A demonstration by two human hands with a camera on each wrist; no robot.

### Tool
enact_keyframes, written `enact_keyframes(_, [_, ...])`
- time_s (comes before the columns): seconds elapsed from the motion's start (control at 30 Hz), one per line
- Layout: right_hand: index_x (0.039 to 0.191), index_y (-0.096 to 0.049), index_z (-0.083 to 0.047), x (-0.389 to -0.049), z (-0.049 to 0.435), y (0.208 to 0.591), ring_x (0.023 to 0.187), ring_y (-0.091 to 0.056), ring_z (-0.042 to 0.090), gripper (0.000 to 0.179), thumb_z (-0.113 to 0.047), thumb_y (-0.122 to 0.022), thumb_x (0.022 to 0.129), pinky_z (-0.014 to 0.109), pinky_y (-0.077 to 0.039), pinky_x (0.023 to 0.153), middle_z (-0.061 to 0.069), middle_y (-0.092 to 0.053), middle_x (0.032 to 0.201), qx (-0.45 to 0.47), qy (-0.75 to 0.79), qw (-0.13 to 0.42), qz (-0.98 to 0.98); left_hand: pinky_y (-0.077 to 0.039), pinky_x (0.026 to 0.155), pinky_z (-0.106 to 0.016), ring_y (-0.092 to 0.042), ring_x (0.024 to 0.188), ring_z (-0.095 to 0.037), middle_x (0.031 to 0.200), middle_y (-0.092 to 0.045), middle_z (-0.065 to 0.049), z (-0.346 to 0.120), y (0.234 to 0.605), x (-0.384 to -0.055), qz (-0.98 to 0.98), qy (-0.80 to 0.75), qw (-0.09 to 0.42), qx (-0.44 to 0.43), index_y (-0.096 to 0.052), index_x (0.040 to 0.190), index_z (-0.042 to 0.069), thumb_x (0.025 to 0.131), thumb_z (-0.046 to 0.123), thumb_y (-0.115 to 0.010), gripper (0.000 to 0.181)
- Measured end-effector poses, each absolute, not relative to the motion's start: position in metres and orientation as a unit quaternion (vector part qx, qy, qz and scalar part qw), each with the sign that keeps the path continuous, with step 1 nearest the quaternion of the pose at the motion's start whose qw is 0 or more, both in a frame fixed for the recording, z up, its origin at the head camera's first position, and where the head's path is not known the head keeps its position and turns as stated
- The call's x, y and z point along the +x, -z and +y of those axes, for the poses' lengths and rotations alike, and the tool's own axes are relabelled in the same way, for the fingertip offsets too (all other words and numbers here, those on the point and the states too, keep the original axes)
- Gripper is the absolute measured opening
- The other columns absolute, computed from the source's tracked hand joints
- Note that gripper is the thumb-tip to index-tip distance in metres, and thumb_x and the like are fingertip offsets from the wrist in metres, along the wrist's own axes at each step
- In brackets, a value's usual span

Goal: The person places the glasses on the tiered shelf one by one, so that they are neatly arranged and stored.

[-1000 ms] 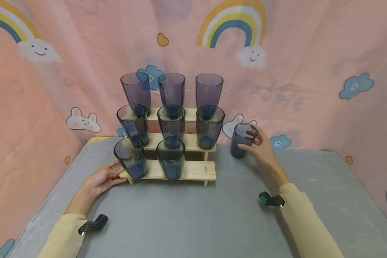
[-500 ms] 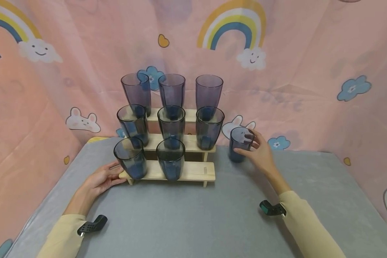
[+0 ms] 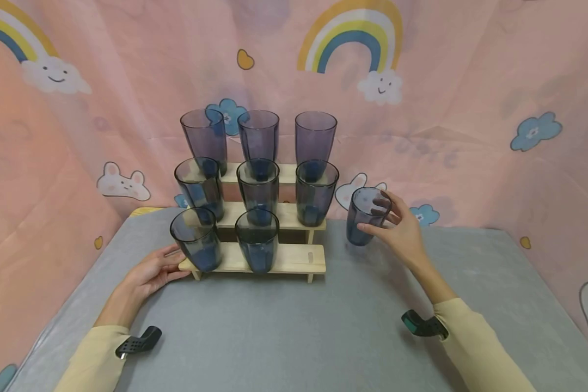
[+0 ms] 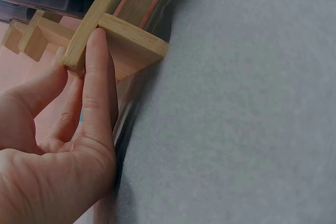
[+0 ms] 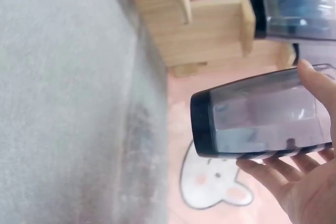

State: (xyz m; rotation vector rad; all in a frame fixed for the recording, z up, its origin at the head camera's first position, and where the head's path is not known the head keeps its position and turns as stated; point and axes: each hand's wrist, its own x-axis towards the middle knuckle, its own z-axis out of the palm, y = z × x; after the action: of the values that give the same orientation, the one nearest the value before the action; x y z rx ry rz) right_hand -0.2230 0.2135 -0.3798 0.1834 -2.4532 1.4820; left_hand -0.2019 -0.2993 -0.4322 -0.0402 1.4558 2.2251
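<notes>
Beside the rack's right end, my right hand [image 3: 403,231] grips a blue-grey glass tumbler [image 3: 365,227]. Its thumb lies on one side of the glass and the fingers curl round the other, as the right wrist view shows. There the tumbler's dark thick base [image 5: 202,124] stands off the grey cloth. My left hand [image 3: 152,274] pinches the left end of the lowest plank of a three-step wooden rack [image 3: 294,261], with the thumb at the plank's edge and fingers under it in the left wrist view. Matching tumblers [image 3: 261,245] stand upright on the steps: three at the back, three midway, two in front.
The bare right end of the front plank [image 3: 313,258] has a small slot. Grey cloth [image 3: 274,337] covers the table. Close behind the rack hangs a pink curtain [image 3: 446,179] printed with rainbows and rabbits. A yellow edge [image 3: 144,210] shows at the back left.
My right hand and its tumbler dipped slightly, then rose a little; the tumbler now looks slightly larger. My right forearm has shifted back toward me. The left hand keeps its hold on the rack.
</notes>
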Motion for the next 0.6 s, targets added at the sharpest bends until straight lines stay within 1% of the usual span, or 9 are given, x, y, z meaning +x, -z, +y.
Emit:
enact_keyframes(0.13, [0.153,-0.034,-0.013,-0.214,0.212,0.370,0.126,-0.052,0.039,0.090,-0.017,-0.085,0.079,0.050,-0.051,0.094,0.016,-0.051,0.141,0.076,-0.512,0.144,-0.843,-0.057,0.083,-0.034,-0.066,0.099,-0.014,0.108,-0.065,0.007,-0.299,0.431,-0.202,0.529,-0.813,0.242,-0.012,0.019,0.152,0.000,0.104,-0.002,-0.040,0.076])
enact_keyframes(0.27, [0.151,-0.037,-0.013,-0.204,0.211,0.362,0.122,-0.055,0.034,0.087,-0.012,-0.085,0.078,0.032,-0.054,0.090,0.013,-0.054,0.137,0.099,-0.524,0.154,-0.832,-0.057,0.083,-0.034,-0.066,0.099,-0.014,0.108,-0.064,0.007,-0.298,0.431,-0.204,0.529,-0.813,0.242,-0.010,0.019,0.151,0.000,0.104,-0.002,-0.040,0.076])
enact_keyframes(0.33, [0.150,-0.039,-0.013,-0.199,0.209,0.358,0.121,-0.056,0.033,0.086,-0.008,-0.084,0.078,0.023,-0.053,0.088,0.013,-0.055,0.136,0.113,-0.534,0.155,-0.823,-0.057,0.083,-0.033,-0.066,0.099,-0.014,0.108,-0.065,0.007,-0.297,0.431,-0.204,0.529,-0.813,0.242,-0.008,0.019,0.151,0.000,0.104,-0.002,-0.040,0.076])
enact_keyframes(0.4, [0.150,-0.039,-0.015,-0.194,0.207,0.354,0.121,-0.056,0.033,0.086,-0.008,-0.084,0.078,0.017,-0.052,0.087,0.013,-0.056,0.135,0.121,-0.541,0.150,-0.818,-0.057,0.082,-0.033,-0.066,0.099,-0.014,0.109,-0.065,0.007,-0.297,0.431,-0.205,0.528,-0.814,0.243,-0.006,0.020,0.151,0.000,0.104,-0.002,-0.039,0.076])
enact_keyframes(0.5, [0.151,-0.038,-0.016,-0.187,0.202,0.349,0.121,-0.056,0.032,0.086,-0.008,-0.084,0.078,0.016,-0.051,0.086,0.014,-0.057,0.134,0.128,-0.557,0.128,-0.810,-0.057,0.082,-0.033,-0.066,0.099,-0.014,0.109,-0.064,0.007,-0.299,0.432,-0.204,0.526,-0.814,0.246,-0.002,0.020,0.151,0.000,0.104,-0.001,-0.039,0.076])
enact_keyframes(0.6, [0.151,-0.038,-0.016,-0.182,0.198,0.347,0.120,-0.058,0.026,0.087,-0.005,-0.083,0.078,0.019,-0.052,0.087,0.017,-0.055,0.135,0.138,-0.575,0.110,-0.799,-0.057,0.083,-0.033,-0.066,0.100,-0.013,0.110,-0.064,0.007,-0.300,0.433,-0.203,0.527,-0.813,0.247,0.001,0.020,0.151,0.001,0.104,-0.001,-0.040,0.076])
